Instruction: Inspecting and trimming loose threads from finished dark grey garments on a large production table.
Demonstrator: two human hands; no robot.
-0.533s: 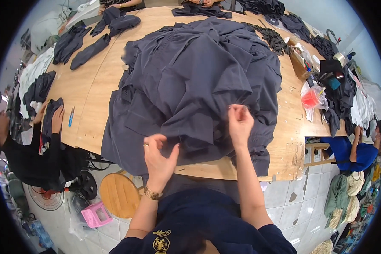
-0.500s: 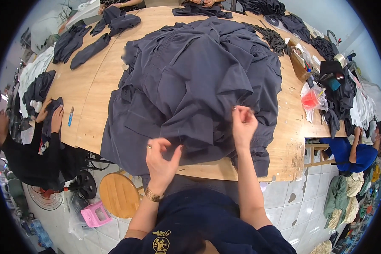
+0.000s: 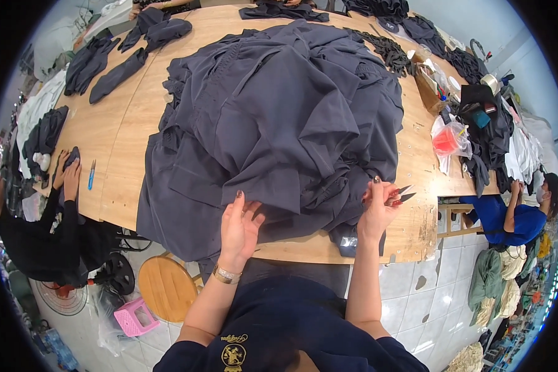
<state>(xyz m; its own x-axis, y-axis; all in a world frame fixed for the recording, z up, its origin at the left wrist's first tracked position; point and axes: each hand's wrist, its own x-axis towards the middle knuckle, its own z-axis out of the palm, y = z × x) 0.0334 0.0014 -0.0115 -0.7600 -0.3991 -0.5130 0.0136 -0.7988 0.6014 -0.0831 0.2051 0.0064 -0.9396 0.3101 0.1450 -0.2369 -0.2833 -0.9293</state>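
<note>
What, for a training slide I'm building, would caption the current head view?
Left hand at the edge of a dark garment pile on a wooden table; right hand holding pointed snips.

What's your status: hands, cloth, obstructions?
Left hand open by near side of dark grey cloth heap, contact unclear. Right hand gripping snips, tips parted, pointing right. Heap rumpled on wooden table. Loose folds between the hands.

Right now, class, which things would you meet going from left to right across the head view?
Slim blue-handled tool, round light-wood stool, bare left hand, bare right hand holding dark-bladed pointed snips, red-filled clear plastic bag, draped white cloth.
</note>
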